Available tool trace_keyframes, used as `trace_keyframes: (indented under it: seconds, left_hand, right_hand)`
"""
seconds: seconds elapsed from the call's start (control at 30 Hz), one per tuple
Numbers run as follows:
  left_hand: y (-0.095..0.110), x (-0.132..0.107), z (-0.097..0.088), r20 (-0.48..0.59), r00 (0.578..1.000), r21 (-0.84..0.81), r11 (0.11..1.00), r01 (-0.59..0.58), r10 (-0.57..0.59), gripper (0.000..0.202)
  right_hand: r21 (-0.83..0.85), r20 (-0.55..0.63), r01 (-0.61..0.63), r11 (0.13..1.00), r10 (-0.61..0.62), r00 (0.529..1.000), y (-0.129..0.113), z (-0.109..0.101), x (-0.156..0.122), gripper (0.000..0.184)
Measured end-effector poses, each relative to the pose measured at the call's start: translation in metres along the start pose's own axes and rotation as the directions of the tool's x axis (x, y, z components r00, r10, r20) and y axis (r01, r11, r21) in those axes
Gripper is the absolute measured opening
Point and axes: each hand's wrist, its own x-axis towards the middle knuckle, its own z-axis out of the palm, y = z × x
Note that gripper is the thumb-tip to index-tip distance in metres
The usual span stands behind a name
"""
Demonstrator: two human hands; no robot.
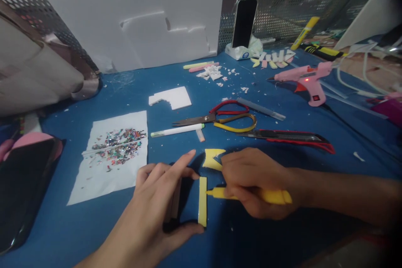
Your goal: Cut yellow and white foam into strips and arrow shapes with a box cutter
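Observation:
My left hand (157,201) grips a small dark block (174,209) from above, thumb low and index finger stretched out; a yellow foam strip (202,201) stands upright against the block's right side. My right hand (251,182) is closed round a yellow marker (251,194), its tip touching the strip near the top. A cut yellow foam piece (212,158) lies just beyond the hands on the blue table (125,226).
White paper with glitter bits (114,146) lies left. Scissors (226,119), a white pen (177,130), a red-black utility knife (292,137), a pink glue gun (306,79), a propped phone (244,23), a white foam board (135,21) and a dark tablet (21,184) surround the hands.

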Motion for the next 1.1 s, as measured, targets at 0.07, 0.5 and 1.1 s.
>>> trace_keyframes:
  seconds: [0.07,0.5,1.1]
  left_hand:
    - [0.0,-0.001,0.0,0.002,1.0,0.001,1.0,-0.003,0.003,0.095]
    - [0.0,-0.002,-0.002,0.018,1.0,0.028,1.0,0.003,-0.004,0.103]
    - [0.002,-0.003,-0.003,0.016,1.0,0.034,0.999,0.026,-0.027,0.094]
  right_hand:
    - [0.006,-0.039,-0.034,0.999,0.034,0.999,0.001,0.0,0.0,0.019]
    - [-0.006,-0.054,-0.009,1.0,0.008,0.999,0.004,0.0,0.0,0.022]
    - [0.061,0.083,0.076,0.995,-0.081,0.993,-0.007,0.017,-0.003,0.023]
